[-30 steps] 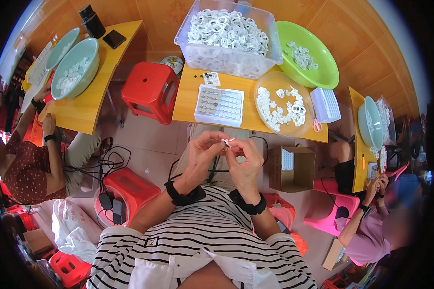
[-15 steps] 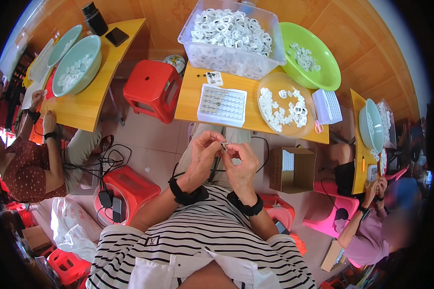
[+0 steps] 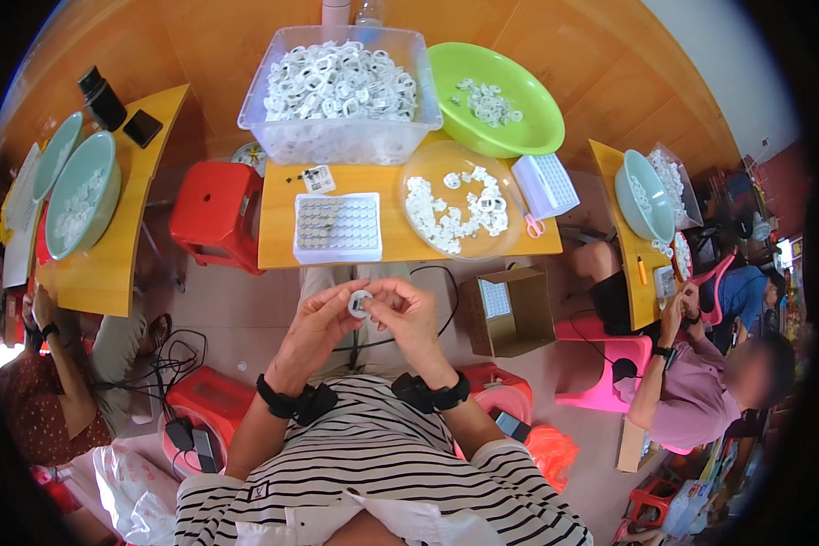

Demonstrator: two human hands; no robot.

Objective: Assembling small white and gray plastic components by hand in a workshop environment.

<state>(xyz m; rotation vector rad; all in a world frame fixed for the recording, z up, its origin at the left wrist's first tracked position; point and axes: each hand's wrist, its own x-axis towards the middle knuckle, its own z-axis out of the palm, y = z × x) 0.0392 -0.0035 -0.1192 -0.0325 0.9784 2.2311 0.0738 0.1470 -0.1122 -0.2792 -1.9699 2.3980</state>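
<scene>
1. Two hands, left hand (image 3: 317, 329) and right hand (image 3: 409, 320), pinch one small white ring part (image 3: 361, 302) at lap height, near the yellow bench (image 3: 278, 244).
2. Looks light, rigid plastic; fingertip hold on the rim suits.

Yellow tables (image 3: 409, 241), red stool (image 3: 217, 214), wooden wall (image 3: 610, 73), grey floor (image 3: 246, 309).

Even, bright daylight fills the scene, with soft, faint shadows under the yellow table (image 3: 282, 255). Mild glare sits on the clear bin (image 3: 340, 136) near 12 o'clock. Fisheye bending curves edges toward a black rim, strongest from 3 to 9 o'clock. The centre is sharp.
</scene>
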